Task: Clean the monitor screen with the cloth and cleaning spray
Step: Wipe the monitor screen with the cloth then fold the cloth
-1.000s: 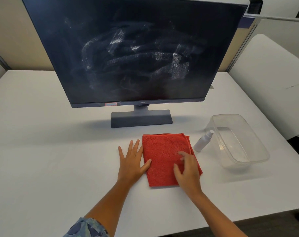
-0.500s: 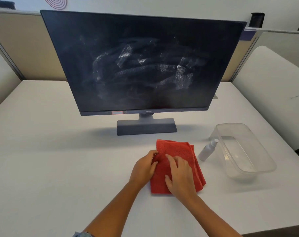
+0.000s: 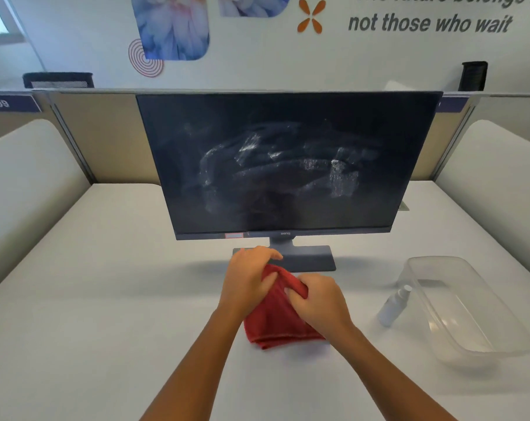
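A dark monitor (image 3: 288,165) stands at the middle of the white desk, its screen smeared with whitish streaks near the centre. In front of its base, a red cloth (image 3: 277,320) is bunched and lifted at its far end. My left hand (image 3: 250,281) grips the cloth's upper left part. My right hand (image 3: 320,302) pinches the cloth's top fold from the right. A small white spray bottle (image 3: 394,305) lies on the desk to the right of the cloth, apart from both hands.
A clear plastic tub (image 3: 467,311) sits right of the spray bottle. The monitor's grey base (image 3: 306,258) is just beyond my hands. Beige partitions (image 3: 106,138) close the desk at the back, with neighbouring white desks on either side.
Both hands went from lying flat on and beside the spread cloth to gripping it. The cloth has been gathered and raised off the desk at its far end. My view has tilted upward.
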